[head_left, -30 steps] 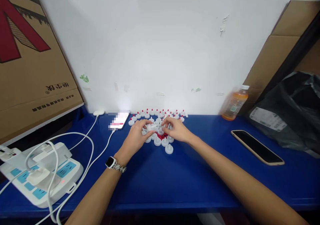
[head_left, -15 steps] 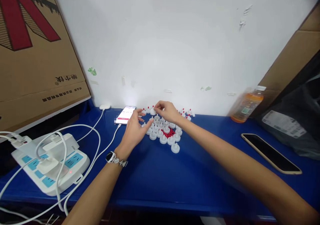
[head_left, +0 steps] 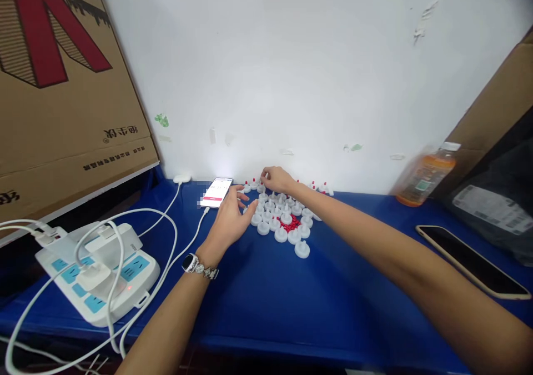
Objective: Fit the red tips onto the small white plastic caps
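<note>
A pile of small white plastic caps (head_left: 281, 219) lies on the blue table (head_left: 291, 297) near the wall, with tiny red pieces (head_left: 290, 224) among them. A row of caps with red tips (head_left: 322, 188) stands along the wall. My right hand (head_left: 278, 179) reaches to the far left end of that row, its fingers pinched on a white cap. My left hand (head_left: 228, 217) rests at the left edge of the pile with fingers loosely spread, holding nothing I can see. A watch sits on my left wrist (head_left: 190, 263).
A lit phone (head_left: 216, 191) on a white cable lies left of the caps. A white power strip (head_left: 100, 269) with plugs sits at the left. A cardboard box (head_left: 62, 80) leans above it. An orange drink bottle (head_left: 425, 178), a dark phone (head_left: 472, 261) and a black bag (head_left: 495, 208) are at the right.
My right hand left the pile and moved back to the row by the wall. My left hand drew away from the pile and opened. The camera shifted left.
</note>
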`<state>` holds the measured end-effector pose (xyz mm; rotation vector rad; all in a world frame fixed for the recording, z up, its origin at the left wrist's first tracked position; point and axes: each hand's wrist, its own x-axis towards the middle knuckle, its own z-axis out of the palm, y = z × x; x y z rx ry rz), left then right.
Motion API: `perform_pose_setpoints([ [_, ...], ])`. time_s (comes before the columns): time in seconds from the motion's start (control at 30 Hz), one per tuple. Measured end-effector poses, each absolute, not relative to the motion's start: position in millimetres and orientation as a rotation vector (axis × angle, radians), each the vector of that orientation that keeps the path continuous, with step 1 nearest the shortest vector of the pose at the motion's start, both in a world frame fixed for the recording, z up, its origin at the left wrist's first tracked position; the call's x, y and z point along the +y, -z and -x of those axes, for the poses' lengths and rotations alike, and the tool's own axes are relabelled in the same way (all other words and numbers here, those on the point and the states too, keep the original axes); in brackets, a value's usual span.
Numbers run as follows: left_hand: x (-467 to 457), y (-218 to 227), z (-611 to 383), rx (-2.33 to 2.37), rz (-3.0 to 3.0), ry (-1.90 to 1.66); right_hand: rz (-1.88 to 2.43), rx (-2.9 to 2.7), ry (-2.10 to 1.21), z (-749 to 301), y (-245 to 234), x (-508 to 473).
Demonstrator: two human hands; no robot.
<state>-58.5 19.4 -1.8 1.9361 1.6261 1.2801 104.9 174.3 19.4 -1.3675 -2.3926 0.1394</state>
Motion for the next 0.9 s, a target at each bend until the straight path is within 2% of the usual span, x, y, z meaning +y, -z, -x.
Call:
perform_pose_setpoints([
  [0.13,20,2,60,1.615,-1.964,-1.264,1.44,-2.356,-0.132,-96,-17,180],
  [0.33,19,1,60,1.606,-2.07,-1.312,1.316,-2.261,-0.173,-104,-30,150],
  [0.47,11,-6,52,1.506,-2.191,-1.364,0.983,-2.042,-0.521,-125,-37,90],
  [0.57,3,-12,42,1.337,-2.245,-1.234,0.942,-1.951,-0.622,-142,-32,46],
  [0.67,-3,-16,31,1.154,-2.293,-1.087,0.948,-1.998,-0.564,-155,-23,21],
  [0.77,-6,-16,24,1.114,-2.378,-1.109,0.956,-2.035,-0.454,-163,-18,14],
  [0.9,-6,-18,23,1.119,-2.584,-1.096,1.026,-1.998,-0.513,-164,-18,18],
])
